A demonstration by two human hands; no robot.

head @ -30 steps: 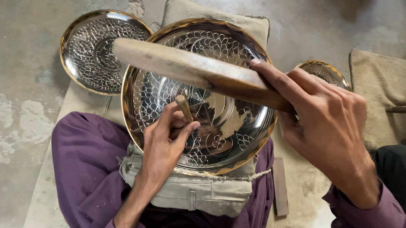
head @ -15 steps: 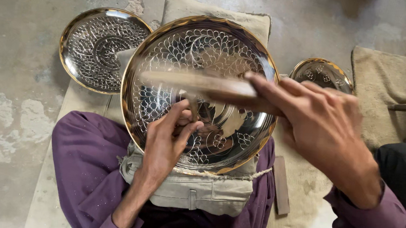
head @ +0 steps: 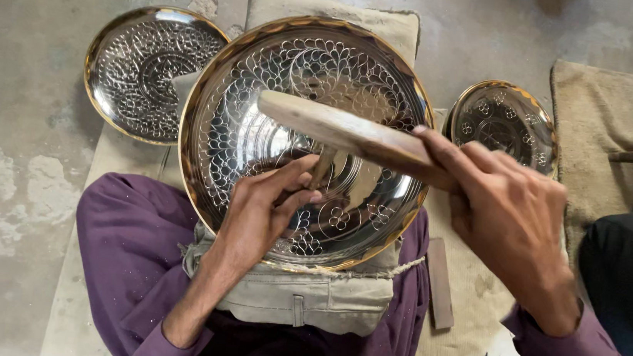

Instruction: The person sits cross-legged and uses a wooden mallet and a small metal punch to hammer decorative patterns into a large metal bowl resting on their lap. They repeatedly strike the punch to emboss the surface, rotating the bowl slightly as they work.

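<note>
- Since the earlier frame the wooden mallet has come lower, onto the chisel.
- The right hand grips the mallet's handle with closed fingers.
- The left hand pinches the chisel upright on the large engraved metal plate, which rests on a cloth pad on the lap.

Two smaller engraved plates on concrete floor: one left, one right; tan cushion behind.
</note>
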